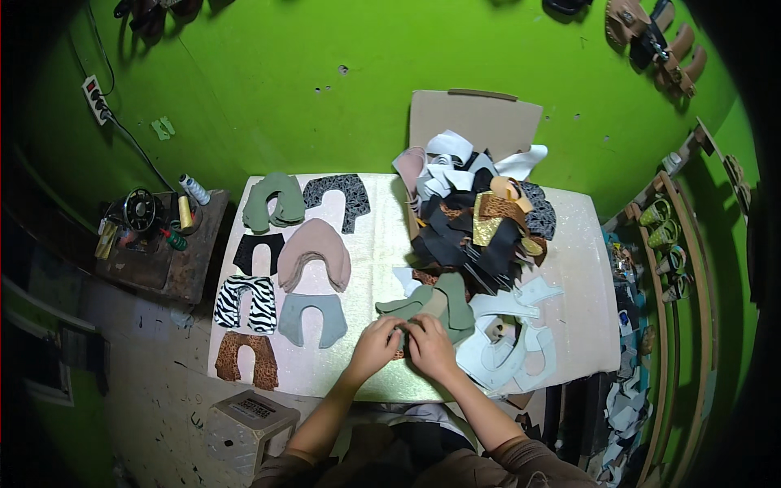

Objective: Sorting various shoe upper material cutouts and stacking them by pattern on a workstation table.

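My left hand (376, 348) and my right hand (432, 350) meet near the table's front edge, fingertips bent together. What they pinch is hidden behind the fingers. Just beyond them lie olive-green cut pieces (457, 307), which look like shoe-upper material. A bit of leopard-print material (399, 355) peeks out between the hands. Pale blue-white curved pieces (480, 368) spread out beside my right hand. To the left, U-shaped pieces are laid out in sorted groups: green (259, 207), black-grey patterned (358, 199), black (246, 254), dusty pink (317, 236), zebra-striped (262, 302), grey (303, 302) and leopard-print (259, 350).
A cardboard box (476, 114) heaped with mixed scraps (488, 228) stands at the table's back. A sewing machine wheel (140, 210) and thread spools (194, 189) sit on a side table. Below stands a stool (250, 427). Wooden racks (691, 301) with sandals line the right.
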### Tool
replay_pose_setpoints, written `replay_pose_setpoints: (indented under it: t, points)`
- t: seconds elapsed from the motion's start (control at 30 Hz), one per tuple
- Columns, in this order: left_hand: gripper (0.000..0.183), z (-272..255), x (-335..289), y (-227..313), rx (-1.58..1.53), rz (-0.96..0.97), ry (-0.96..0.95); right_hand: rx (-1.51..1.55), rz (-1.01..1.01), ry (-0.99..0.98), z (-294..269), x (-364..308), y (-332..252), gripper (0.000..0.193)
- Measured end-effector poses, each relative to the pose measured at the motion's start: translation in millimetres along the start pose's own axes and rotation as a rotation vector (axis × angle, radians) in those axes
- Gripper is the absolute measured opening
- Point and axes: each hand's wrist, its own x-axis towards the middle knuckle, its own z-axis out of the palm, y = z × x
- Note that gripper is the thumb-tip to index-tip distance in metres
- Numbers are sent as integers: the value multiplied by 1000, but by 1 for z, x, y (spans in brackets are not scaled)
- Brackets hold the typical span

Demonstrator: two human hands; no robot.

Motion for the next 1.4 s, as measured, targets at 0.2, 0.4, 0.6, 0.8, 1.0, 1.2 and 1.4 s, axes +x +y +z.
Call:
replay_pose_setpoints:
  t: [0.2, 0.4, 0.6, 0.8, 1.0, 1.2, 1.4]
  points:
    - [34, 26, 3, 11, 377, 21, -13, -186, 12, 178, -33, -4, 30, 26]
    - [35, 36, 15, 34, 230, 49, -62, -136, 361, 160, -37, 10, 70, 39]
    - [33, 32, 17, 48, 3, -1, -130, -137, 510, -197, -29, 18, 91, 53]
    - [34, 25, 9, 36, -10, -131, -86, -55, 586, -84, -19, 9, 97, 50]
    - [31, 16, 15, 42, -24, -125, -67, -48, 371, 99, -33, 18, 78, 20]
    - [31, 9, 11, 38, -93, -147, -22, 650, 350, 99, -88, 41, 32, 14]
    - [33, 4, 19, 30, -601, -249, 94, 1304, 331, -270, -118, 57, 30, 14]
